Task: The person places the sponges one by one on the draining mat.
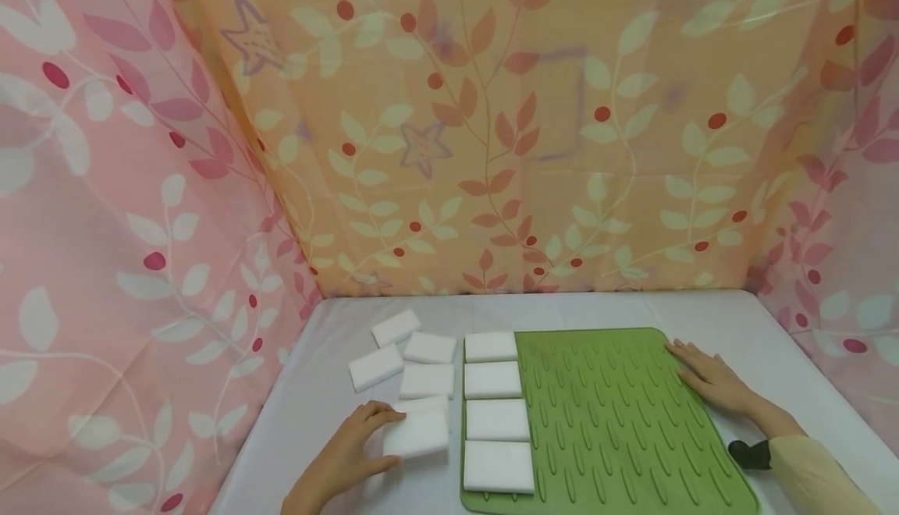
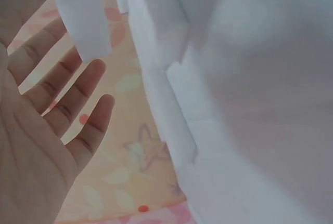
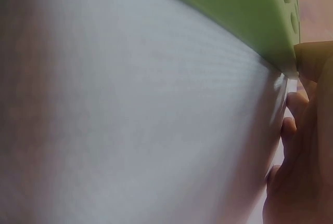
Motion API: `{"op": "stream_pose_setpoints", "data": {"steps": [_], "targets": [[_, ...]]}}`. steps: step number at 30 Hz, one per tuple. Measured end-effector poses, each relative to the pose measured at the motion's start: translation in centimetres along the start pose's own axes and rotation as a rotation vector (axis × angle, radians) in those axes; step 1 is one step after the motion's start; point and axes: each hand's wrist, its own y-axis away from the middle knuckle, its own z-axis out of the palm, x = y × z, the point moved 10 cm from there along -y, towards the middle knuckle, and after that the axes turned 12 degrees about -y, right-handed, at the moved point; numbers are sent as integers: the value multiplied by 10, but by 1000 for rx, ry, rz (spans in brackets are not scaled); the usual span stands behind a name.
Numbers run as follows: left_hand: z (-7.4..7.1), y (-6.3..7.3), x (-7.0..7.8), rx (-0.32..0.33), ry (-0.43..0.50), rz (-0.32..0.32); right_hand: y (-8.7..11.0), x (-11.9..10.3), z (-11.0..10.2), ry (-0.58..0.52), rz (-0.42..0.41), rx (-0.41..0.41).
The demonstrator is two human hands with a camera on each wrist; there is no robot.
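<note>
Low on the left, my left hand (image 1: 351, 449) pinches a white sponge block (image 1: 420, 433) between thumb and fingers, slightly raised above the table. In the left wrist view that sponge (image 2: 86, 18) sits by the thumb and forefinger, while the other fingers (image 2: 73, 99) are spread apart from it. My right hand (image 1: 716, 378) rests at the right edge of a green ridged mat (image 1: 618, 413), with its fingers extended. The right wrist view shows the thumb touching the mat's edge (image 3: 250, 26). Several sponges, among them one nearest me (image 1: 499, 467), line the mat's left side in a column.
Several loose white sponges (image 1: 427, 381) lie on the white-covered table (image 1: 316, 359) left of the mat. Patterned curtains (image 1: 485, 125) enclose the back and both sides. A black knob-like piece (image 1: 750, 455) sits at the right wrist.
</note>
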Motion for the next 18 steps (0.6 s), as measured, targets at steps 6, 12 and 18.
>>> {"op": "stream_pose_setpoints", "data": {"steps": [6,12,18], "targets": [[2,-16,3,-8,36,14,1,2,0,0,7,0],[8,-32,8,-28,61,21,1,3,2,1,-6,-1],[15,-48,16,-55,79,33,1,4,1,-3,-4,-2]]}}
